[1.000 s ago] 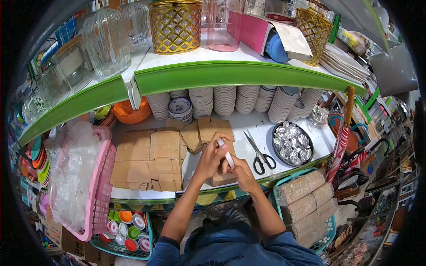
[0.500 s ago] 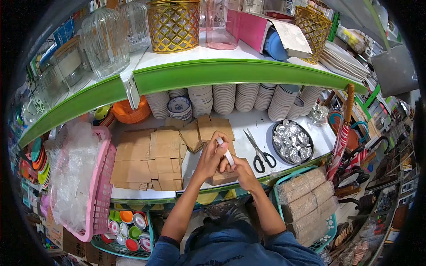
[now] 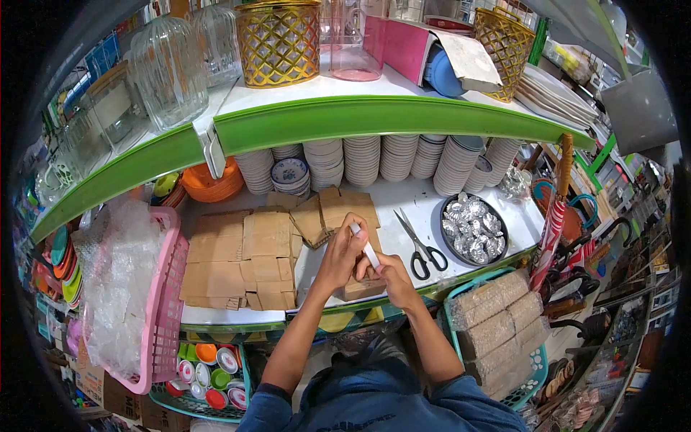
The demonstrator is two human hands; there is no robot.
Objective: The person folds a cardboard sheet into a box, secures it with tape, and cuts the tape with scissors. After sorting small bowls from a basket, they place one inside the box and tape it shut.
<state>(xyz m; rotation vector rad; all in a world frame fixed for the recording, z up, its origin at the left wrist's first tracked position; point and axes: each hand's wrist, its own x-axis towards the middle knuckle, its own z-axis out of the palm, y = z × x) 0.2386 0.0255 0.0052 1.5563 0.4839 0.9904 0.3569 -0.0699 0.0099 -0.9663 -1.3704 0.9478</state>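
Between my two hands is a narrow white band, seen edge-on, that looks like a roll of tape (image 3: pixel 370 253). My left hand (image 3: pixel 344 252) grips its upper end, fingers curled. My right hand (image 3: pixel 395 279) pinches the lower end with thumb and fingers. Beneath them, partly hidden, lies a small brown cardboard piece (image 3: pixel 362 289) at the shelf's front edge. Flattened cardboard (image 3: pixel 241 258) is spread to the left, with more folded cardboard (image 3: pixel 338 207) behind my hands. To the right, black-handled scissors (image 3: pixel 419 248) lie with their blades slightly apart.
A dark round pan (image 3: pixel 473 229) holds foil-like silver pieces. Stacked bowls (image 3: pixel 362 160) line the back under a green-edged shelf (image 3: pixel 389 115). A pink basket (image 3: pixel 167 302) of bubble wrap stands left; a teal basket (image 3: pixel 533 378) with wrapped bundles stands right. Umbrellas (image 3: pixel 551 237) lean at the far right.
The view has shifted very slightly. My hands keep the same grip on the white roll, with hardly any movement.
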